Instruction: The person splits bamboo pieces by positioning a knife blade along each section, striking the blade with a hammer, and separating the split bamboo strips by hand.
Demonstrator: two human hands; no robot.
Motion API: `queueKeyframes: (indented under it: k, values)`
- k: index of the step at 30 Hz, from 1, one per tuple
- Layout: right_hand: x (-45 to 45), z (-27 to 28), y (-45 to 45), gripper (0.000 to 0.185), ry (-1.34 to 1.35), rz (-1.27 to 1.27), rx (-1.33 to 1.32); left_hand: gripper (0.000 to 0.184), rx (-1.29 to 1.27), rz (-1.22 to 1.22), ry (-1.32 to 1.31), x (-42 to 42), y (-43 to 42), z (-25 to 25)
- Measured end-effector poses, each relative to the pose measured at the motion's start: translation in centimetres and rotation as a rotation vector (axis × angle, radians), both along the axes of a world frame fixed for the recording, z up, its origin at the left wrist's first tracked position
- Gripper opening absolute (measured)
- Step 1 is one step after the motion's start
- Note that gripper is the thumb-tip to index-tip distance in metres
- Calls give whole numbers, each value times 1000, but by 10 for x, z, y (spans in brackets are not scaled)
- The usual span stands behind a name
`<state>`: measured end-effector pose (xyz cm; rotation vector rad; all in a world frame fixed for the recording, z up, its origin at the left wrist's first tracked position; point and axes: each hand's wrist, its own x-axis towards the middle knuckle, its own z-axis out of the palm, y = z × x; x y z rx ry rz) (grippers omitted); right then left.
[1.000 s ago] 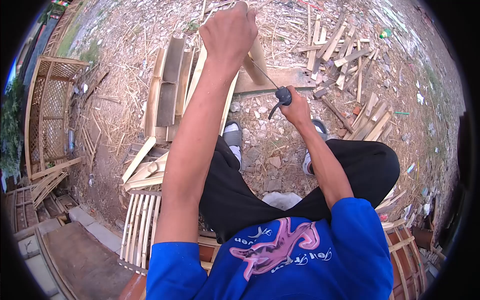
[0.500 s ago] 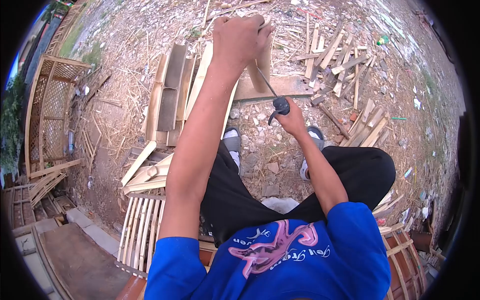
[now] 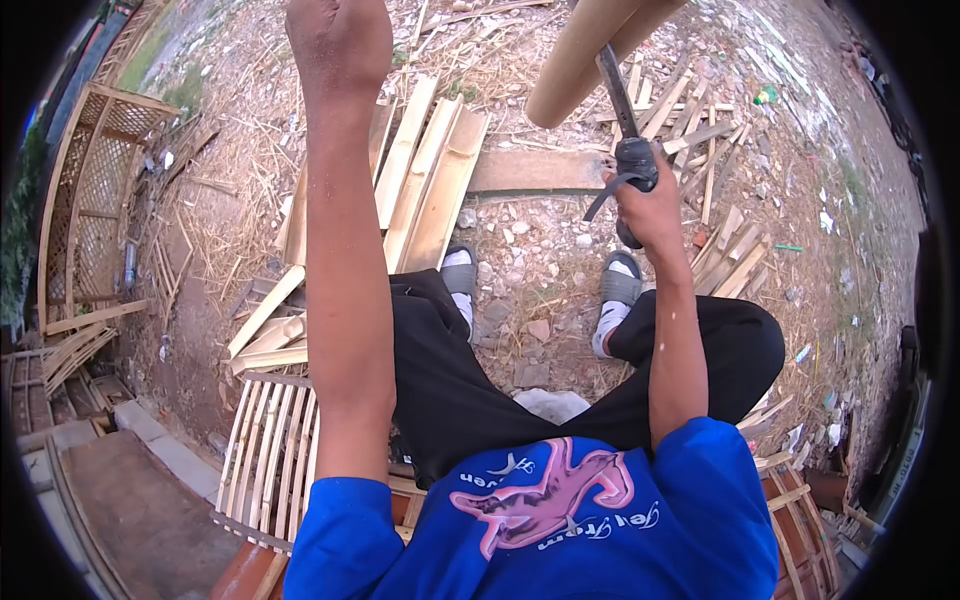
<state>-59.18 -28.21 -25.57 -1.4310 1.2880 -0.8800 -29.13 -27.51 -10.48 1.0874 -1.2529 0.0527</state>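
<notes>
Head view: bamboo pole (image 3: 585, 65) is hanging tilted at far right, looking tan, smooth and rounded, running out of frame. Right hand (image 3: 650, 205) is gripping the black-wrapped knife (image 3: 622, 100), its dark narrow blade overlapping the pole. Left hand (image 3: 342, 40) is curling at far left; can't tell if it's holding anything.

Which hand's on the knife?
The right hand, wrapped round the dark handle of the knife; the left hand is well apart, at the picture's upper left.
</notes>
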Motion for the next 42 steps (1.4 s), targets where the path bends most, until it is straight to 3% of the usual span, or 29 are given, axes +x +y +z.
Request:
queueKeyframes:
  k: [1,2,3,4,7,9,12,15,16,19,20,25,29,32,35,42]
  values:
    - [5,-43,-6,35,20,24,-33,35,42,0,5,2,-1,-5]
    - [8,-94,-12,40,329,5,-49,34,106,14,11,-4,3,-10]
    - [2,-150,-29,46,469,157,92,34,159,27,15,-14,6,-11]
    - [6,-169,-27,46,412,172,28,34,188,37,5,-20,4,-7]
    - [39,-145,-20,42,569,164,35,31,250,56,-213,-34,-2,-18]
    - [40,-146,-21,41,548,162,25,28,-24,157,-591,-27,-17,-39]
    - [30,-149,-20,43,481,184,28,51,250,323,-668,-18,-29,-70]
    - [5,-157,-21,46,400,210,-21,56,440,82,-717,-20,-31,-81]
    - [-2,-155,-21,46,399,236,-31,49,376,8,-733,-27,-31,-86]
    - [-18,-144,-26,49,435,313,-25,43,630,-63,-877,-42,-33,-96]
    - [-24,-144,-29,50,424,334,-21,38,464,-37,-856,-45,-33,-101]
    - [-41,-141,-40,53,455,431,-2,34,488,16,-913,-59,-31,-94]
    - [-33,-138,-29,51,599,246,-60,31,548,110,-904,-75,-46,-103]
    - [-22,-166,-19,55,607,151,-4,29,538,177,-870,-78,-59,-102]
    - [-7,-172,-7,59,606,69,-28,35,803,211,-837,-90,-58,-84]
    - [6,-212,5,58,573,-36,-54,27,659,196,-710,-89,-71,-94]
